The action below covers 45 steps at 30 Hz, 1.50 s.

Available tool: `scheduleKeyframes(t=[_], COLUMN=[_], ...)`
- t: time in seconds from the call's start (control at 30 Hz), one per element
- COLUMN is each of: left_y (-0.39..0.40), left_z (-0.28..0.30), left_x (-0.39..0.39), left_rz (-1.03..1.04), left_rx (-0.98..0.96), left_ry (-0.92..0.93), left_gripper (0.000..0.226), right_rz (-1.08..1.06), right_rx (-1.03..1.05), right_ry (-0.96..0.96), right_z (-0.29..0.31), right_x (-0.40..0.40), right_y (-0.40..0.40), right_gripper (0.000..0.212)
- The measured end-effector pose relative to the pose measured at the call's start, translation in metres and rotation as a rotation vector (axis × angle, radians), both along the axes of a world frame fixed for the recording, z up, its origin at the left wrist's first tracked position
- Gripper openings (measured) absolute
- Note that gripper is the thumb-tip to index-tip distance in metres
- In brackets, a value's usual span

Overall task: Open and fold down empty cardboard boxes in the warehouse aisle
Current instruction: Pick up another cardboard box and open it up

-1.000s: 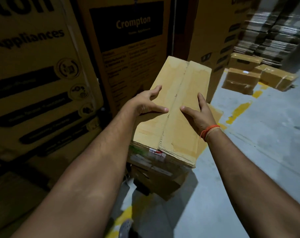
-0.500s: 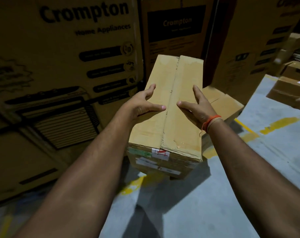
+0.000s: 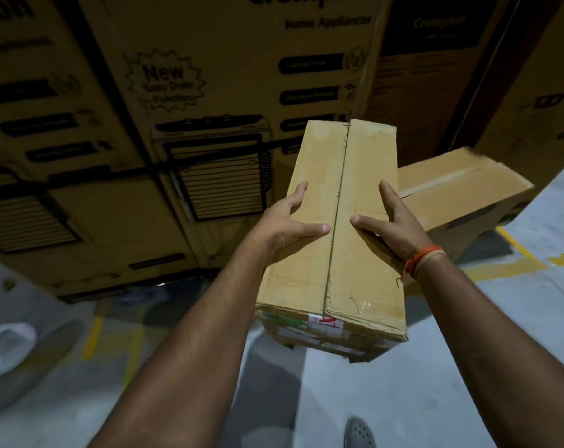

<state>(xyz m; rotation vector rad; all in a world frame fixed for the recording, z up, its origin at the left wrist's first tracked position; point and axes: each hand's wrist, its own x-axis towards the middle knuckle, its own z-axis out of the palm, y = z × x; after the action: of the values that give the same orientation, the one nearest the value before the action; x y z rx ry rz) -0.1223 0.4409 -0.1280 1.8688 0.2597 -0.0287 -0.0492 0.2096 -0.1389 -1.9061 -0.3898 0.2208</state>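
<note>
well beyond the fingertips, big printed cartons [image 3: 209, 92] stand as a wall on the grey floor [image 3: 403, 399]. between both hands is the box [image 3: 355, 202], long and narrow, flaps closed along a centre seam, held clear of the floor. a second box [image 3: 461, 189] lies just past the right fingers, behind it. left hand [image 3: 287, 221] grips the box's left edge, thumb on top, fingers curled over the side. right hand [image 3: 393, 224] grips the right edge likewise, thumb pointing at the seam. an orange band [image 3: 419, 260] circles the right wrist.
</note>
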Motion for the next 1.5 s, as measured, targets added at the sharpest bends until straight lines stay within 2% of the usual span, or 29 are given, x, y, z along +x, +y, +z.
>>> scheduleKeyframes(t=[0.17, 0.33, 0.7, 0.87, 1.03, 1.23, 1.4, 1.5], left_y=[0.02, 0.022, -0.022, -0.064, -0.119, -0.168, -0.173, -0.156], left_z=[-0.032, -0.107, -0.391, -0.474, -0.5, -0.486, -0.494, -0.512], left_x=[-0.054, -0.097, -0.179, -0.209, -0.234, -0.276, -0.296, -0.299], left_rz=[0.088, 0.246, 0.379, 0.426, 0.435, 0.405, 0.444, 0.458], left_rx=[0.025, 0.07, 0.183, 0.155, 0.178, 0.212, 0.218, 0.181], left_ry=[0.014, 0.094, 0.242, 0.28, 0.279, 0.282, 0.258, 0.231], left_gripper=[0.116, 0.114, 0.112, 0.114, 0.115, 0.114, 0.116, 0.119], right_rz=[0.054, 0.148, 0.285, 0.36, 0.402, 0.403, 0.463, 0.502], right_rx=[-0.015, -0.07, -0.173, -0.205, -0.193, -0.163, -0.176, -0.171], right_ry=[0.035, 0.078, 0.172, 0.197, 0.157, 0.184, 0.127, 0.075], right_z=[-0.026, -0.092, -0.387, -0.47, -0.5, -0.503, -0.502, -0.506], right_x=[-0.044, -0.065, -0.112, -0.13, -0.145, -0.181, -0.195, -0.192], right_y=[0.028, 0.045, 0.036, -0.001, -0.047, -0.099, -0.099, -0.083], right_gripper=[0.102, 0.104, 0.115, 0.115, 0.11, 0.106, 0.112, 0.108])
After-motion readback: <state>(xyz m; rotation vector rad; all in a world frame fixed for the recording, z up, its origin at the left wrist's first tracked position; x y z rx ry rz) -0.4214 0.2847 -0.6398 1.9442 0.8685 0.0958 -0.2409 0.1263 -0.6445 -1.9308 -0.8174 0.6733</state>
